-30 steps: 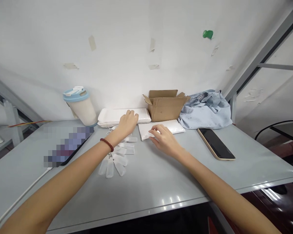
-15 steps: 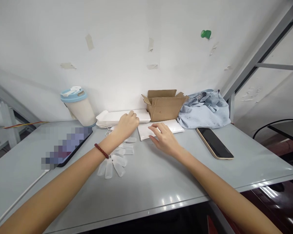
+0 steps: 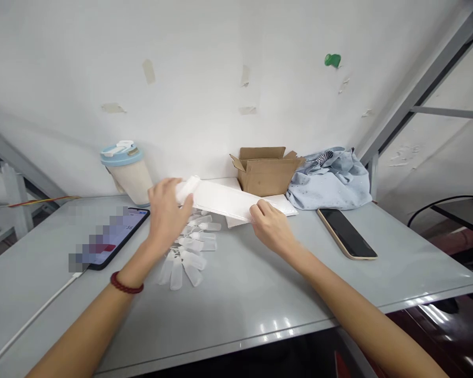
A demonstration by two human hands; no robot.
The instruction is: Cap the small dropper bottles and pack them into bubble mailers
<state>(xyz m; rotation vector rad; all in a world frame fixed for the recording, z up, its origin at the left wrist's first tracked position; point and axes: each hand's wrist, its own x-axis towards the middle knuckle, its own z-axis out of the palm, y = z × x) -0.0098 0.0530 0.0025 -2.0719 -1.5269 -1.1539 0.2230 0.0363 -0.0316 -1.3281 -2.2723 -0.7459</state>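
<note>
A white envelope (image 3: 220,198), perhaps a padded mailer, is stretched between my hands above the table, slanting down to the right. My left hand (image 3: 166,212) grips its left end by the flap, thumb below and fingers behind. My right hand (image 3: 274,226) pinches the right end, fingers curled over the edge. Beneath and behind it lie more white envelopes (image 3: 284,203), partly covered. Several small translucent plastic pieces (image 3: 193,260) with narrow necks are fanned out on the table, close to my left hand.
An open cardboard box (image 3: 270,176) stands by the wall, beside a light blue cloth bundle (image 3: 329,181). A phone (image 3: 347,233) lies at the right. On the left are a blue-lidded cup (image 3: 128,176) and a second phone (image 3: 122,241) with a white cable (image 3: 35,317).
My left hand has drawn back to the left from the envelope pile, lifting one envelope. My right hand, formerly open over the other envelope, has closed on the lifted one's right end.
</note>
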